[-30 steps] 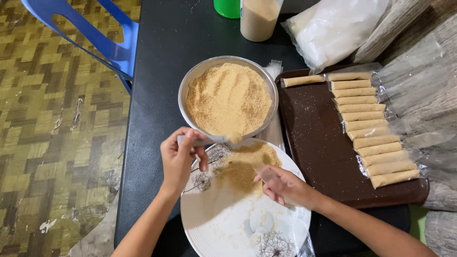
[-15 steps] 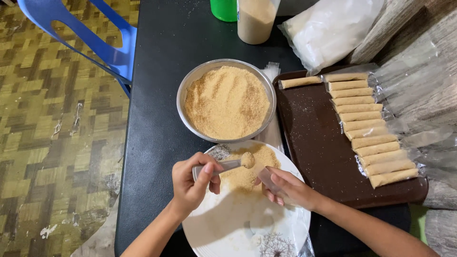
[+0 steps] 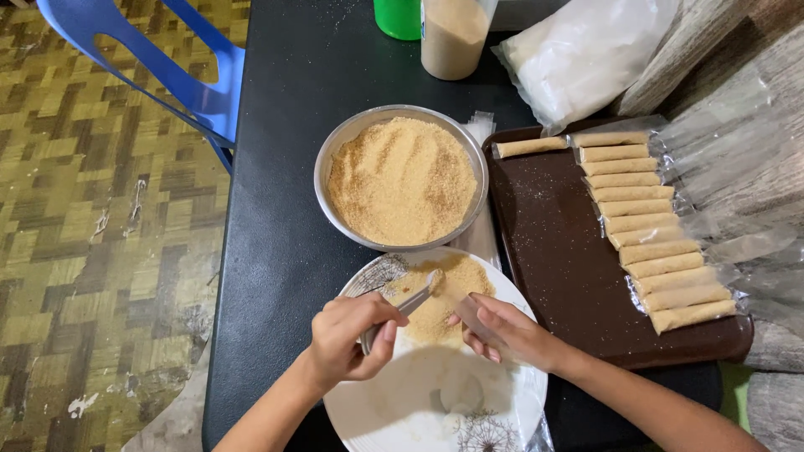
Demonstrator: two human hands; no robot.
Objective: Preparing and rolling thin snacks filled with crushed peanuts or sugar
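My left hand [image 3: 347, 341] grips a metal spoon [image 3: 412, 303] whose bowl rests in a heap of brown crumbs [image 3: 440, 300] on a white plate [image 3: 402, 410]. My right hand [image 3: 507, 328] lies on the plate beside the heap, fingers pinching a clear plastic wrapper that is hard to make out. Just beyond the plate stands a metal bowl [image 3: 335, 155] full of the same brown crumbs.
A brown tray [image 3: 544, 251] to the right carries a column of several filled, wrapped rolls [image 3: 649, 222]. A jar of crumbs [image 3: 452, 38], a green cup [image 3: 398, 17] and a white bag [image 3: 586, 54] stand at the far end. A blue chair [image 3: 180, 75] is on the left.
My left hand dipped the spoon at the bowl, carried a scoop of crumbs back, and now has it lowered into the heap on the plate. My right hand stayed on the plate.
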